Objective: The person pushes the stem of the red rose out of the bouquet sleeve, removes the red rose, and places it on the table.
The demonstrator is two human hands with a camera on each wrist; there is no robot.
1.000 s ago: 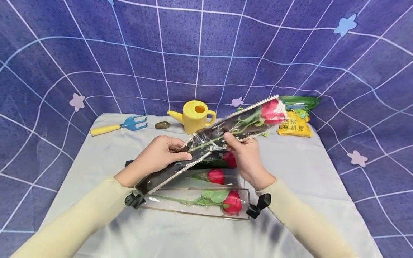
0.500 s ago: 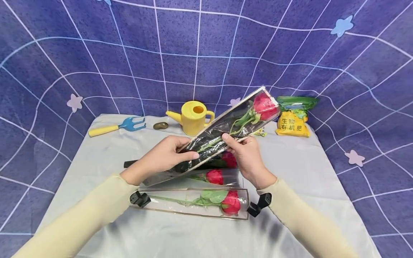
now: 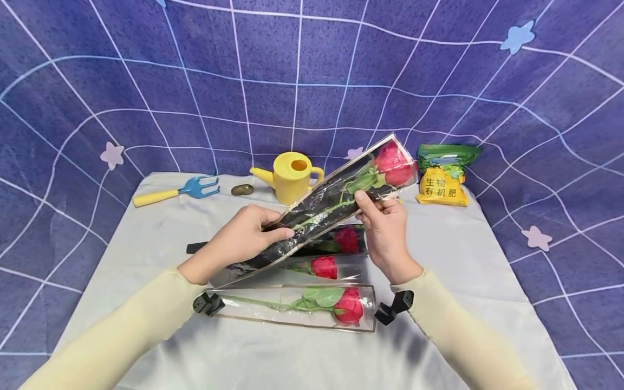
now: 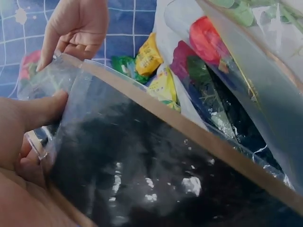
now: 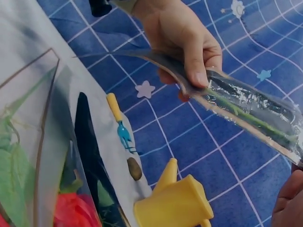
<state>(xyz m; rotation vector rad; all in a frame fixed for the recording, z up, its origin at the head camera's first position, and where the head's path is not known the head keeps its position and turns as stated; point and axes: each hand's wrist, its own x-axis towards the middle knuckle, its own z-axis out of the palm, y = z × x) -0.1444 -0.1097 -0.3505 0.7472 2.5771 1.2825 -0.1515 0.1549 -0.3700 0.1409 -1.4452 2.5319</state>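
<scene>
A red rose in a black-and-clear wrapper [image 3: 319, 214] is held slantwise above a white cloth [image 3: 468, 254], its bloom end raised toward the right. Its lower part is pinched by the left hand [image 3: 246, 235], thumb laid on the front face; nearer the bloom, its lower long edge is pinched by the right hand [image 3: 388, 235], thumb likewise in front.

Below, three more flowers are laid roughly parallel: a black-wrapped rose [image 3: 347, 239] farthest back, partly hidden, a clear-wrapped rose [image 3: 324, 267] in the middle and a brown-edged wrapped rose [image 3: 312, 299] nearest. Whether they are touched by the raised wrapper's low end cannot be told.

Along the cloth's back edge are set a blue-tined hand fork [image 3: 195, 187], a dark stone [image 3: 242, 189], a yellow watering can [image 3: 292, 180] and a fertilizer bag [image 3: 441, 184]; a small yellow packet [image 4: 163, 90] is glimpsed from the left wrist. White cloth is spread on both sides of the laid flowers and in front of the nearest, its back edge bordered by a blue gridded backdrop [image 3: 317, 59].
</scene>
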